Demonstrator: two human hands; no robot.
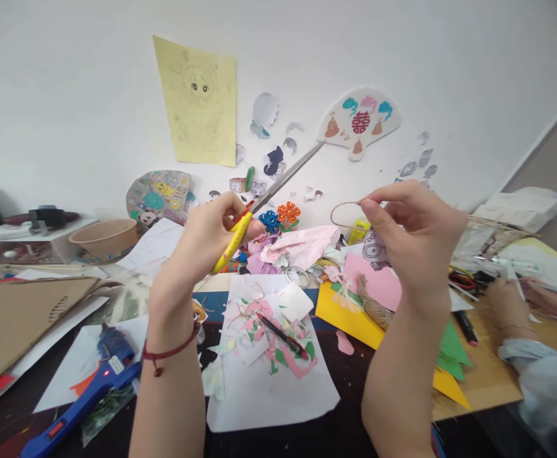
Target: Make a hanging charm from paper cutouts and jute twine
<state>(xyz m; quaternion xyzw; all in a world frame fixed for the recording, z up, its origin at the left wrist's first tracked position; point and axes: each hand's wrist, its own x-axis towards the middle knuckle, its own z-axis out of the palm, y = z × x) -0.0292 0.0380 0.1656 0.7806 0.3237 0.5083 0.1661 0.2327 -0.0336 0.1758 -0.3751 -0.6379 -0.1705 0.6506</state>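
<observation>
My left hand point(214, 232) is raised above the table and grips yellow-handled scissors point(234, 240), whose long blades point up and to the right toward the wall. My right hand point(414, 226) is raised at the same height and pinches a thin loop of brown twine point(342, 214) between thumb and fingers. The scissor blades and the twine loop are apart. A red cord bracelet sits on my left wrist. Below my hands lies a white sheet point(268, 381) covered with pink, green and white paper scraps and a red-and-black pen point(282, 336).
A blue glue gun point(99, 381) lies at the lower left beside cardboard point(15, 318). A ball of twine point(373, 306) rests on yellow and pink paper. Another person's hand and sleeve point(531, 331) are at the right. A paper bowl point(104, 236) stands left; paper cutouts hang on the wall.
</observation>
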